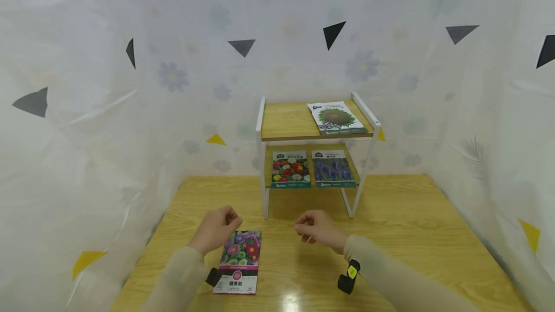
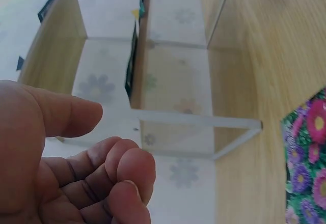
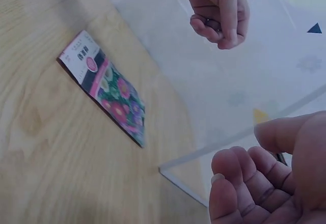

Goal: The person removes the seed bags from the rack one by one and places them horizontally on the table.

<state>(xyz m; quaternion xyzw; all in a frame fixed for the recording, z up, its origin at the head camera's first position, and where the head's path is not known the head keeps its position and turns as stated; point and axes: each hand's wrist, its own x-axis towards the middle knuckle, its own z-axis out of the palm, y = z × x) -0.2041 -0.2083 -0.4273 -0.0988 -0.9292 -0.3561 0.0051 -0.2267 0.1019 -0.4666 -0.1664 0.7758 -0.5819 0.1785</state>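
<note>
Flower packet cut off, left wrist view; bottom print tiny, illegible

We are looking into a sheeted-off, booth-like space: thin, white, flower-printed sheeting with black and yellow triangles is hanging behind and on both sides of a white-framed, two-tier wooden shelf standing on a yellowish wood-grain table.

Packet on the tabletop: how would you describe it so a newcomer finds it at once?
On the wooden table, find the white-framed shelf. In front of it, near the left hand, lies a packet picturing pink, red and purple flowers. It alone lies on the tabletop, with a white bottom panel; the three shelf packets have green bottom edges.
</note>
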